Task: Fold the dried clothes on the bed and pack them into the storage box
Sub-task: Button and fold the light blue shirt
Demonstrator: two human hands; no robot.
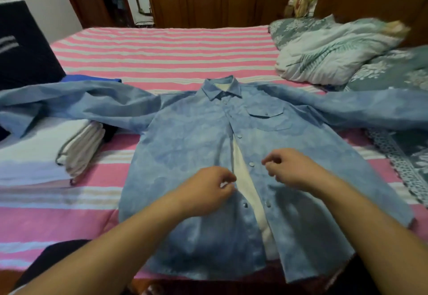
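The blue shirt (192,137) lies face up across the near half of the bed (162,49), collar (221,88) pointing away from you and hem at the near edge, with both sleeves spread wide to either side. Its front is partly undone: the upper snaps are closed, while lower down the two plackets part and a strip of white lining (245,185) shows between them. A flapped chest pocket (266,112) sits to the right of the placket. Your left hand (206,190) rests on the left front panel with its fingers curled, the fingertips pinching that panel's edge beside the white gap. Your right hand (287,167) is over the right front panel, its fingers curled in together near a snap; you cannot tell from here whether they actually have hold of the cloth. The left sleeve drapes over a stack of folded white clothes (76,148) on the left of the bed, and a folded bright blue item (92,78) lies just beyond it. A dark box with pale stripes (20,46) stands at the far left edge. On the right are a crumpled pale quilt (333,51) and grey-green floral bedding (393,69), which the right sleeve reaches toward. The pink and white striped sheet covers the bed.
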